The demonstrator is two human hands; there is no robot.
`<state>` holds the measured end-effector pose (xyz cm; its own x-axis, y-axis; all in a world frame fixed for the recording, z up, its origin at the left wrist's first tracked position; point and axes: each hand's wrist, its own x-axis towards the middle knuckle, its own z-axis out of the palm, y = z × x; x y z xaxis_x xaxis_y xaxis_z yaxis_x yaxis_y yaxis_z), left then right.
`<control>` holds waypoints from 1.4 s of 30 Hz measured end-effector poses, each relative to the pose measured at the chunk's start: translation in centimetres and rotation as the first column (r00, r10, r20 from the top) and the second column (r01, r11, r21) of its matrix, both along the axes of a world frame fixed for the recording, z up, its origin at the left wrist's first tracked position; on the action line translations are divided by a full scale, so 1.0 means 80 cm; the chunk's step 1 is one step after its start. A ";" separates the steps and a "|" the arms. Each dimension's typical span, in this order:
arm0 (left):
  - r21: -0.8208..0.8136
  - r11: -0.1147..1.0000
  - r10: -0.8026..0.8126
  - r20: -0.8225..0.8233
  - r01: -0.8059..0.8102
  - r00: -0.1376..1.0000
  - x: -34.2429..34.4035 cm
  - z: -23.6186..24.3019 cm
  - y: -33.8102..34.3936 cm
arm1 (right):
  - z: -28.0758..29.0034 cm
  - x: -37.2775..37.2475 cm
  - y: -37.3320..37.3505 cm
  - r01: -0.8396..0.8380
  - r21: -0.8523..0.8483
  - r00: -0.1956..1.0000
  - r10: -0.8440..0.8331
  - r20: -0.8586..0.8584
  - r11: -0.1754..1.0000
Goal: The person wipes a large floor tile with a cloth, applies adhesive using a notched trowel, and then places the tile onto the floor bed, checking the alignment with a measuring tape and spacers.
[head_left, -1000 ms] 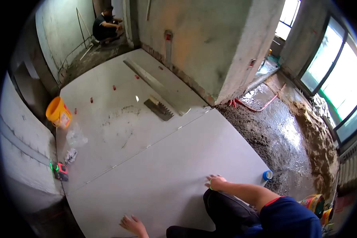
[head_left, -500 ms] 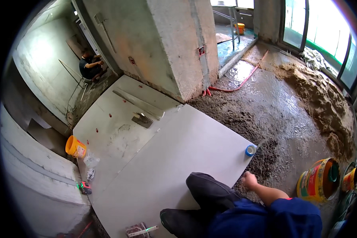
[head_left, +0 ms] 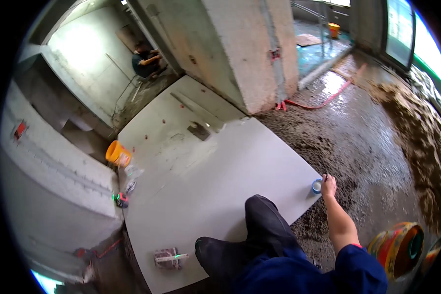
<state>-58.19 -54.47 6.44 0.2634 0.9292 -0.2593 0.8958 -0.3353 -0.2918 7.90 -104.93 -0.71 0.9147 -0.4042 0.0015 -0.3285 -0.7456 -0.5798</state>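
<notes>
My right hand (head_left: 328, 186) reaches out over the edge of a large white floor tile (head_left: 201, 196) and rests against a small blue round cup (head_left: 317, 186) standing at the tile's right corner. Whether the fingers grip the cup I cannot tell. My knee in dark trousers (head_left: 264, 225) presses on the tile in front of me. My left hand is out of the picture.
Wet grey mortar (head_left: 377, 147) spreads to the right, with an orange bucket (head_left: 399, 247) near my arm. A small level tool (head_left: 169, 257) lies on the tile near me. A notched trowel (head_left: 199, 130) and a yellow bucket (head_left: 116, 153) sit farther off. Another person (head_left: 144, 61) crouches by the far wall.
My view has swung to the right. My right hand moved from the middle of the tile to the blue cup at its corner. My left hand left the picture.
</notes>
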 end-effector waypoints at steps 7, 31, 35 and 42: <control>0.166 0.983 0.021 0.302 -0.074 0.953 -0.040 0.000 -0.004 | 0.069 0.047 0.207 -0.529 0.091 0.821 0.483 0.304 0.843; 0.016 0.804 -0.449 0.671 0.594 0.590 0.703 -0.102 0.197 | -0.073 0.209 0.442 -0.818 -0.285 0.559 0.805 -0.197 0.499; 0.058 0.575 -0.634 0.662 0.816 0.400 0.871 -0.151 0.231 | -0.086 0.348 0.531 -0.752 -0.334 0.626 0.774 -0.095 0.568; 0.115 0.688 -0.647 0.544 0.716 0.535 1.027 -0.161 0.237 | -0.086 0.450 0.600 -0.735 -0.357 0.618 0.786 -0.004 0.577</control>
